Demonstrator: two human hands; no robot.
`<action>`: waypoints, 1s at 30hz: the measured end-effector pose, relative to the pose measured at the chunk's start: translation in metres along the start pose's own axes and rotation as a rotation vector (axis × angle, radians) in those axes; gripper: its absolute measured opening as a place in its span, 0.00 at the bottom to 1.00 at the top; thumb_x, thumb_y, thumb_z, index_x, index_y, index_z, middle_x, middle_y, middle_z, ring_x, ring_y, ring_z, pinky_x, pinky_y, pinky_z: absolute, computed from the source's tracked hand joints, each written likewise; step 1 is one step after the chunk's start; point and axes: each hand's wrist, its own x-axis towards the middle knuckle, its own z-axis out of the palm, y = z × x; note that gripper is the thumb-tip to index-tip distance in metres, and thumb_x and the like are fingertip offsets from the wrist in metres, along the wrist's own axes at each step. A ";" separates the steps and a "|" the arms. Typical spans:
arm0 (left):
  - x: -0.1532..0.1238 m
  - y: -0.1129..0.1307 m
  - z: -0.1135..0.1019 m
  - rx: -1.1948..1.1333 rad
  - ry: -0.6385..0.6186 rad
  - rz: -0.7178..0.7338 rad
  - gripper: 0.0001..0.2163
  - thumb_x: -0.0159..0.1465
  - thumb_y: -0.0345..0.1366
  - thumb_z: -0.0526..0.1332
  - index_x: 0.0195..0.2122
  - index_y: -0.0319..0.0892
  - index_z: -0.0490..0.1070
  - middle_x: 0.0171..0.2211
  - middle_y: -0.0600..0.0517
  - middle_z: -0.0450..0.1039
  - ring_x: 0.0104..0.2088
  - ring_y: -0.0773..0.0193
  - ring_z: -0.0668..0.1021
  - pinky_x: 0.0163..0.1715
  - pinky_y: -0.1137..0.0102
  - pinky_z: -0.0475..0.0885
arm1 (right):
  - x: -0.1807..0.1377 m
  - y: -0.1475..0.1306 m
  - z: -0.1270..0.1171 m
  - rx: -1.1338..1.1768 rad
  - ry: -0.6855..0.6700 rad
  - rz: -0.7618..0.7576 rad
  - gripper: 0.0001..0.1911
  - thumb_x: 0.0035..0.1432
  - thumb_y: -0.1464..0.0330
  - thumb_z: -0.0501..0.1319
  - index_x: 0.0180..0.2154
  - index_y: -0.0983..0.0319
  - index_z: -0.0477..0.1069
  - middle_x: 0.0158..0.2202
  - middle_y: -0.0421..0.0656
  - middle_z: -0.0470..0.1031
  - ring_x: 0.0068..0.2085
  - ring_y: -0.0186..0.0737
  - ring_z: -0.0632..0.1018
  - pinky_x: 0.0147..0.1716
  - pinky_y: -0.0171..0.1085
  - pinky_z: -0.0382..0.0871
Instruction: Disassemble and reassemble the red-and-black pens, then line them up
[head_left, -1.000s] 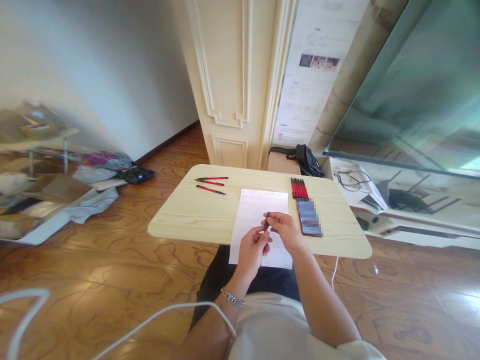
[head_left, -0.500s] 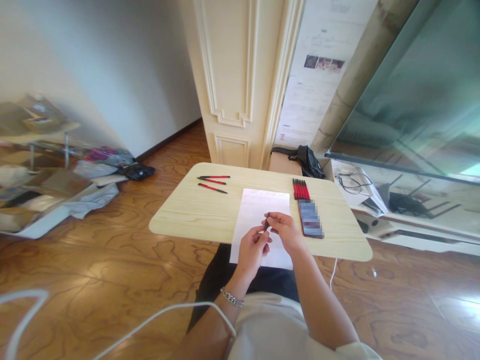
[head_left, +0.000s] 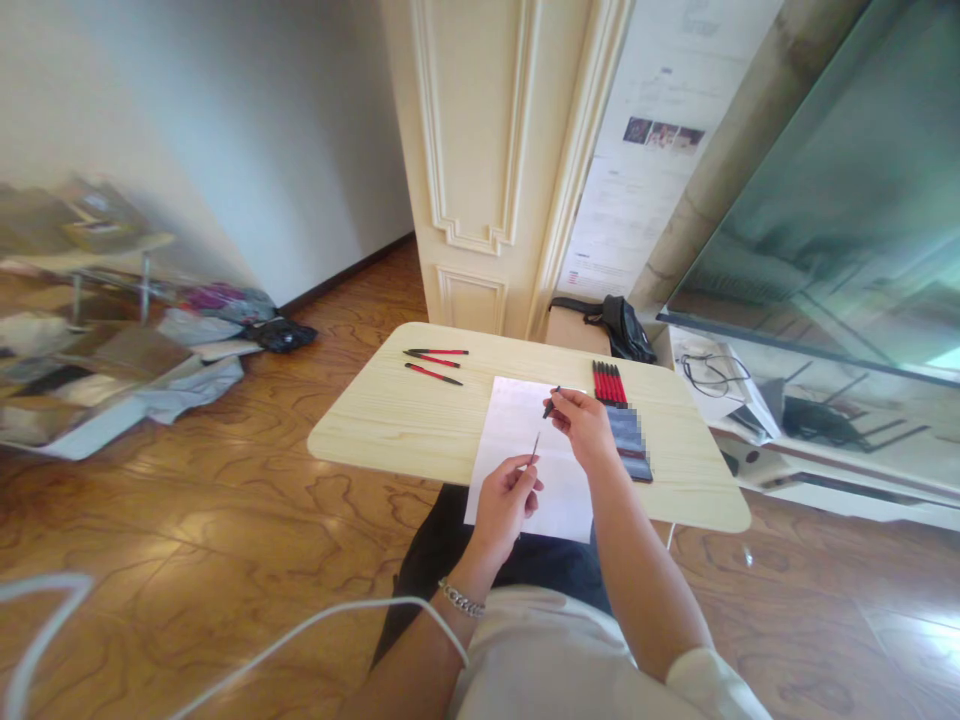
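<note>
The person is sitting at a small wooden table (head_left: 390, 420) with a white sheet of paper (head_left: 517, 420) lying in front of them, and both hands are working over that sheet. The left hand (head_left: 508, 495) is hovering above the near half of the paper. Its thumb and forefinger are pinching the lower end of what looks like a thin refill (head_left: 534, 447), whose tip is pointing up and away. The right hand (head_left: 589, 425) is hanging over the far right part of the paper. Its fingertips are closed on a short black pen piece (head_left: 552, 403) and its other fingers are curling loosely underneath. The two parts are standing apart, not touching.

To my eye, the thing to get right here is keeping both parts over the paper, so that anything small that drops is landing on white rather than on the floor. The grip on the refill is best kept light and low down, because it is thin enough to bend.

A row of red-and-black pens (head_left: 609, 383) is lying just beside the paper's far right corner. A phone (head_left: 634, 460) is lying along its right edge, partly behind the right wrist. Three loose pens (head_left: 435, 363) are lying well to the left of the paper.
</note>
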 end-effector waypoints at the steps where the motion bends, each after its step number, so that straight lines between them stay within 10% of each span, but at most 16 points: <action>1: 0.000 0.000 -0.002 -0.006 0.006 -0.006 0.18 0.57 0.46 0.63 0.44 0.38 0.71 0.24 0.53 0.69 0.17 0.75 0.66 0.14 0.78 0.53 | 0.008 0.002 0.002 -0.046 0.017 -0.008 0.19 0.45 0.56 0.66 0.35 0.63 0.74 0.31 0.44 0.78 0.29 0.34 0.75 0.28 0.32 0.65; 12: -0.001 0.006 -0.019 -0.061 0.066 0.005 0.19 0.57 0.47 0.64 0.44 0.39 0.71 0.25 0.53 0.68 0.18 0.75 0.67 0.15 0.78 0.53 | 0.033 0.044 0.042 -1.272 0.004 -0.095 0.09 0.55 0.65 0.59 0.33 0.63 0.74 0.35 0.50 0.78 0.41 0.44 0.76 0.40 0.37 0.64; 30: 0.001 -0.001 0.000 -0.058 0.038 -0.021 0.17 0.57 0.45 0.64 0.42 0.38 0.71 0.24 0.54 0.69 0.16 0.75 0.66 0.15 0.78 0.52 | -0.037 0.036 0.004 -0.458 -0.186 -0.126 0.18 0.56 0.54 0.57 0.31 0.63 0.73 0.24 0.40 0.72 0.23 0.32 0.67 0.24 0.32 0.60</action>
